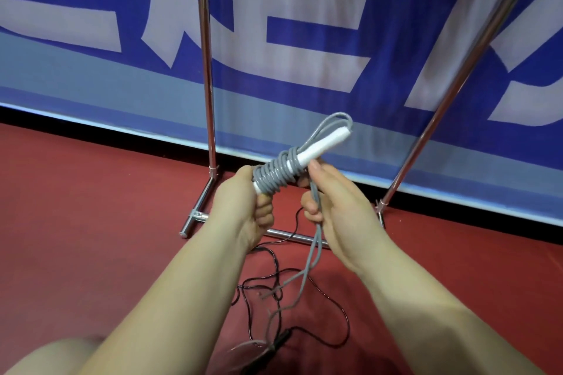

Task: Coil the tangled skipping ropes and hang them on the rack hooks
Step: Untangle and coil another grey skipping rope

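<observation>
Down low over a red sports floor (91, 222), blue banner (304, 49) with big pale lettering stretched along the back. Chrome rack (206, 70) standing right in front of it, two slanting uprights, foot bars flat on the red. Left hand (243, 210) clenched round the white handles, grey skipping rope (274, 176) wound in tight turns about them, a loop poking out past the far end. Right hand (332, 201) pinching the loose grey strands just beside the coil, tails trailing down. Below, black skipping rope (323, 307) sprawled in tangled loops on the floor between the forearms.
</observation>
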A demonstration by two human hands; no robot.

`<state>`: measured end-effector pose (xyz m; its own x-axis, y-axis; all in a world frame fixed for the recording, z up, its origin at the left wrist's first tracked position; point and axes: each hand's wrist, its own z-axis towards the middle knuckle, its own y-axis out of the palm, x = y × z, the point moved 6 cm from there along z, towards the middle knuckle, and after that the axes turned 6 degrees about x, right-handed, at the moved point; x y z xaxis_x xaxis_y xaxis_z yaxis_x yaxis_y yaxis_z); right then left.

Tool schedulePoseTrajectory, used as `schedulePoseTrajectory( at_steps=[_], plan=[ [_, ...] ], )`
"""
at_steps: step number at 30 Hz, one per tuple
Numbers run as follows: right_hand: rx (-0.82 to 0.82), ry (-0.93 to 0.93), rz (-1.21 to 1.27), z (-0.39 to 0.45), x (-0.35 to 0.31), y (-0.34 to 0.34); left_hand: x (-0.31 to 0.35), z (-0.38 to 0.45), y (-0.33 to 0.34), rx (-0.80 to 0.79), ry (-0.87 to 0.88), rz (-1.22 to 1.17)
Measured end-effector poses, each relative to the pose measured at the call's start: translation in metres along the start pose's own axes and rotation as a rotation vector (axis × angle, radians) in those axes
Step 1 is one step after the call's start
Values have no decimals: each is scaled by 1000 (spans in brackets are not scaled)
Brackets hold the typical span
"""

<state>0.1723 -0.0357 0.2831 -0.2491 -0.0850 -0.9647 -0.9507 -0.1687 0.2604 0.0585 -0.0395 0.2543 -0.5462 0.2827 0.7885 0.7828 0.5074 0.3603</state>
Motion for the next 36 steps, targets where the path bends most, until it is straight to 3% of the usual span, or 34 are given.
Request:
schedulePoseTrajectory(
  at_steps=[4, 8, 11, 15, 19, 22, 25, 29, 36],
  plan=[
    [144, -10, -98, 1, 7, -7, 25, -6, -11, 255, 498, 383],
    [126, 49, 59, -2, 8, -3, 41, -35, -10, 308, 903, 419],
    [104, 74, 171, -4, 5, -1, 44, -49, -6, 303, 1043, 460],
    [127, 98, 139, -4, 2, -7, 41, -45, -2, 218, 956, 486],
    [134, 55, 5, 0, -6, -22, 29, -17, 9, -145, 474, 447],
    [5, 43, -43, -2, -16, -23, 17, -24, 12, -491, 63, 445],
    [-160, 36, -133, -9, -17, -13, 5, -42, 7, -678, -122, 561],
    [-193, -46, -266, -18, -23, -2, 2, -46, 9, -689, -36, 536],
    [-73, -106, -276, -20, -25, -3, 19, -41, 13, -434, 547, 646]
  ],
)
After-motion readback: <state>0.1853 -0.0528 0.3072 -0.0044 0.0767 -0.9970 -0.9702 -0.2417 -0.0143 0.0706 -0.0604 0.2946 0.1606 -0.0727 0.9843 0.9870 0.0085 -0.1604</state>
